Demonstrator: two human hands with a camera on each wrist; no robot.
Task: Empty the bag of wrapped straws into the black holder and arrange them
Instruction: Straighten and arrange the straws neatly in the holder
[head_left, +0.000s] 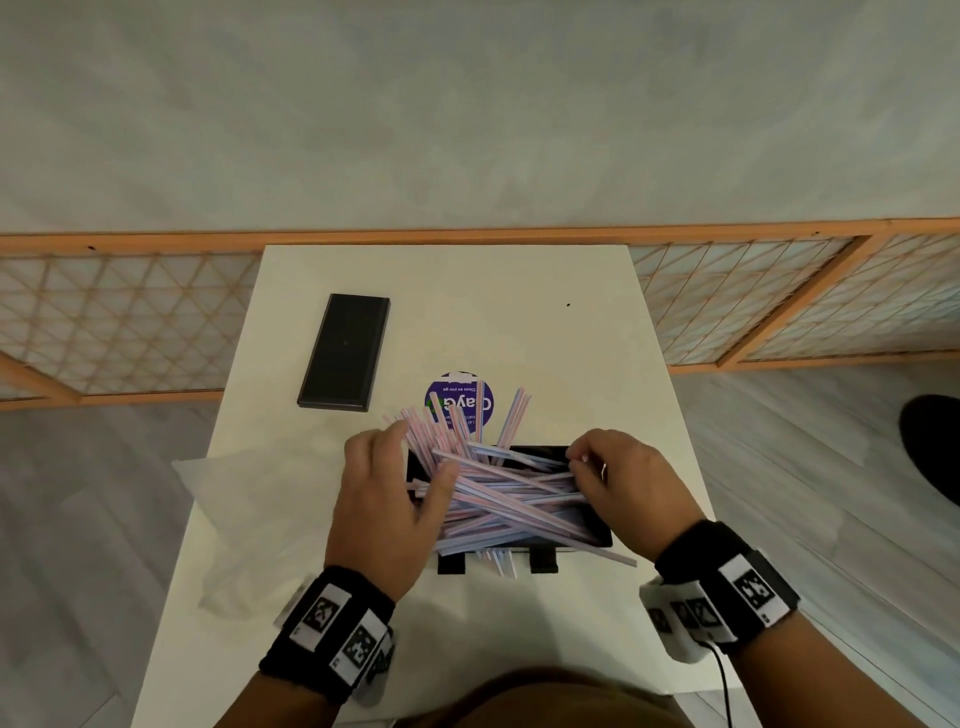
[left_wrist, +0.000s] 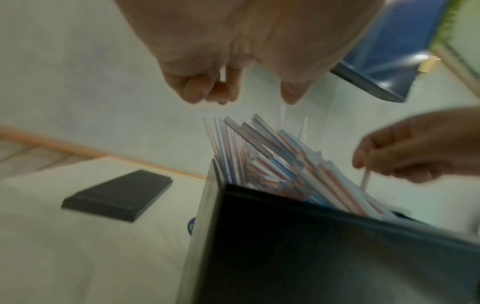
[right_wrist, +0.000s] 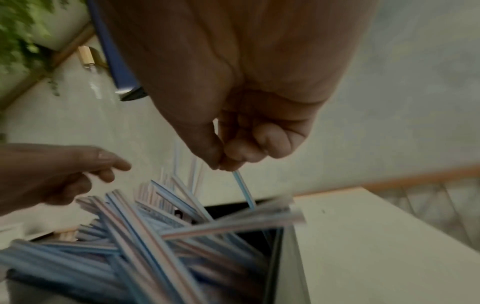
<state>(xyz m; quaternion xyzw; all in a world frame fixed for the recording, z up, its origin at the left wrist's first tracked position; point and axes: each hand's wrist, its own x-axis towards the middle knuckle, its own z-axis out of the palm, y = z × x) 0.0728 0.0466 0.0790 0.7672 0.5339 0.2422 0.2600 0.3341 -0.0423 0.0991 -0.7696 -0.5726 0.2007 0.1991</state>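
Observation:
The black holder (head_left: 597, 526) (left_wrist: 285, 246) (right_wrist: 272, 257) stands mid-table, filled with a crisscross jumble of wrapped striped straws (head_left: 509, 499) (left_wrist: 259, 156) (right_wrist: 145, 236). Several lean out past its far left corner, and a few poke over the near edge. My left hand (head_left: 423, 449) (left_wrist: 255, 98) hovers over the left of the pile with loosely curled fingers and holds nothing. My right hand (head_left: 574, 458) (right_wrist: 221, 164) pinches the tip of one blue-striped straw (right_wrist: 244, 191) between thumb and forefinger at the holder's far right. The empty clear bag (head_left: 249, 519) lies crumpled to the left.
A flat black slab (head_left: 345, 353) (left_wrist: 116, 195) lies at the table's far left. A round purple sticker (head_left: 460, 402) sits just behind the holder. The white table (head_left: 467, 291) is narrow, with a wooden lattice screen (head_left: 130, 322) behind it and floor on both sides.

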